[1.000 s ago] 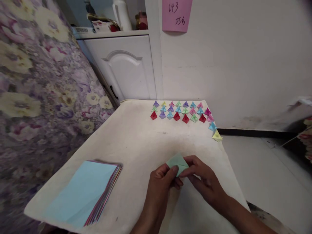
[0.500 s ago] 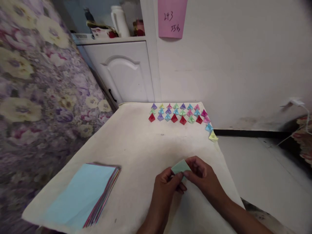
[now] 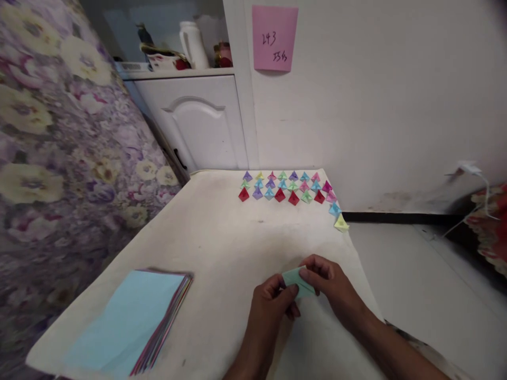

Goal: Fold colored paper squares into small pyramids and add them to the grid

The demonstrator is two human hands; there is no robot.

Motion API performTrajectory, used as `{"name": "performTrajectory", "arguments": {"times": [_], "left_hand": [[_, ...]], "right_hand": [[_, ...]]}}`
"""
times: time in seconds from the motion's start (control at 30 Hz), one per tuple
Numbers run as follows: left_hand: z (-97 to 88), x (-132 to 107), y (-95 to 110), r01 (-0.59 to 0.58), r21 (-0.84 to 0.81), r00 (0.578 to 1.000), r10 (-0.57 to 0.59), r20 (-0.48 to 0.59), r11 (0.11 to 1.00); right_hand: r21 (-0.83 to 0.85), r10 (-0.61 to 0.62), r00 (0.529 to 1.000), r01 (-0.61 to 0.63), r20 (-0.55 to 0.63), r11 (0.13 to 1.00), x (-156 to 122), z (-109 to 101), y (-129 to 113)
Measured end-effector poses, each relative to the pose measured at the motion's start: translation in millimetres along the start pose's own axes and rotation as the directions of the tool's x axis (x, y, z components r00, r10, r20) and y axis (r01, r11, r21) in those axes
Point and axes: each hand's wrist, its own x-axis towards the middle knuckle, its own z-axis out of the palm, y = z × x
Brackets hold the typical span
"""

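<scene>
A small folded piece of pale green paper [image 3: 297,280] is pinched between both my hands just above the white table [image 3: 222,243]. My left hand [image 3: 271,303] grips its left end with thumb and fingers closed. My right hand [image 3: 330,285] holds its right end, fingers curled over the top. Rows of small folded paper shapes [image 3: 285,186] in red, purple, blue, green and pink lie at the table's far edge, trailing down the right edge to a yellow paper shape [image 3: 341,224].
A stack of coloured paper sheets [image 3: 130,316], light blue on top, lies at the table's near left. A floral cloth [image 3: 59,158] hangs at left. A white cabinet [image 3: 198,121] and a wall with a pink note [image 3: 274,38] stand behind.
The green paper has become narrower and flatter between my fingers. Both hands have shifted slightly toward me, and the view has tilted up a little.
</scene>
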Motion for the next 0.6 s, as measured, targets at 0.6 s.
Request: {"name": "performTrajectory", "arguments": {"times": [0.6], "left_hand": [[-0.7, 3.5, -5.1, -0.028, -0.099, 0.998, 0.034, 0.059, 0.995]], "right_hand": [[0.261, 0.161, 0.972, -0.202, 0.171, 0.944, 6.0, -7.2, 3.7]]}}
